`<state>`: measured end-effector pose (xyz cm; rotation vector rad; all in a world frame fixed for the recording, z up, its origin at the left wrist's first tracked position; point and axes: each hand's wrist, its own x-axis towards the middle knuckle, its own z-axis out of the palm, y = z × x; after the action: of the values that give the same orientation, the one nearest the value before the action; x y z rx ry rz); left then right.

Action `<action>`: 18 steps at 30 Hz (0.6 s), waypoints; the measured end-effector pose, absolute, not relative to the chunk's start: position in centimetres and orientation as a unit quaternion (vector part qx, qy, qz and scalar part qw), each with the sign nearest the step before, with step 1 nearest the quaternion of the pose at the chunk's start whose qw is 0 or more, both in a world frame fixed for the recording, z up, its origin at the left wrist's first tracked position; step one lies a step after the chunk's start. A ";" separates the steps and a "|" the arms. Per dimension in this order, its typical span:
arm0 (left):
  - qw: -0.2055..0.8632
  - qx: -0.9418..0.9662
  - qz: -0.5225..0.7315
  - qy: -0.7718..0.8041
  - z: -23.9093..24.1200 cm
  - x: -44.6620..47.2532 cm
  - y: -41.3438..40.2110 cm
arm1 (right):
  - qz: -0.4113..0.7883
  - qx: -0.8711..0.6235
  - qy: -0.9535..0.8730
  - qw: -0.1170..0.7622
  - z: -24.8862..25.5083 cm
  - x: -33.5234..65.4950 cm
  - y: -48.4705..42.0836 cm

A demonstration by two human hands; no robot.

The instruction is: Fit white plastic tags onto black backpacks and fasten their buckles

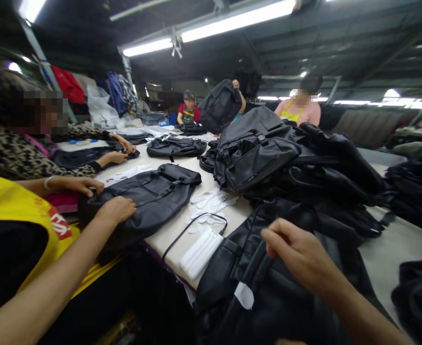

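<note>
My right hand (pixel 293 247) reaches in from the lower right, its fingers curled into a pinch over a black backpack (pixel 228 268). Whatever is between the fingertips, if anything, is too small to make out. Just below the fingers run the backpack's padded straps, with a white tag (pixel 244 295) on them. At the bottom edge only a sliver of skin shows, apparently my left hand (pixel 290 342); its fingers are out of frame. Left of the backpack lie a bundle of white strips (pixel 200 252), a thin black cord (pixel 167 249) and thin white glove-like pieces (pixel 211 203).
A high heap of black backpacks (pixel 257 148) rises beyond my right hand. At my left a co-worker in a yellow vest (pixel 20 201) grips another backpack (pixel 153 196). Several other people work around the pale table (pixel 246 211); more black bags (pixel 417 297) lie at right.
</note>
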<state>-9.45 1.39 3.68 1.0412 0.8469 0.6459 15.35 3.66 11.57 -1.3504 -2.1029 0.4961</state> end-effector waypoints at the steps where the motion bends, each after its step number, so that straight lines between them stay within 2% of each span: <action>1: 0.721 0.474 0.317 0.393 4.5 -13.0 2.9 | 0.173 -0.541 -0.774 0.278 10.9 14.3 6.6; 3: 0.680 0.480 0.371 0.413 5.5 -20.3 5.6 | 0.150 -0.583 -0.764 0.230 8.8 11.9 12.3; 5: 0.501 0.528 0.490 0.480 5.7 -26.5 7.9 | 0.137 -0.628 -0.747 0.169 6.3 9.2 17.1; 7: 0.434 0.545 0.505 0.509 5.1 -30.7 9.3 | 0.140 -0.649 -0.734 0.146 3.7 6.5 20.3; 9: 0.330 0.618 0.448 0.556 4.4 -32.9 10.1 | 0.148 -0.663 -0.721 0.134 1.6 3.8 22.1; 12: 0.138 0.742 0.257 0.603 4.2 -34.5 10.6 | 0.158 -0.683 -0.703 0.117 -0.8 0.7 23.4; 15: -0.028 0.782 0.102 0.614 4.8 -36.9 11.2 | 0.173 -0.701 -0.685 0.093 -2.5 -1.0 24.1; 18: -0.102 0.753 0.095 0.643 5.2 -40.6 12.2 | 0.189 -0.716 -0.668 0.073 -3.3 -1.3 24.7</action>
<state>-40.55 12.17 5.17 2.5342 2.1612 0.3195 -1.29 24.74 -3.29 -2.1497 -2.0064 0.5681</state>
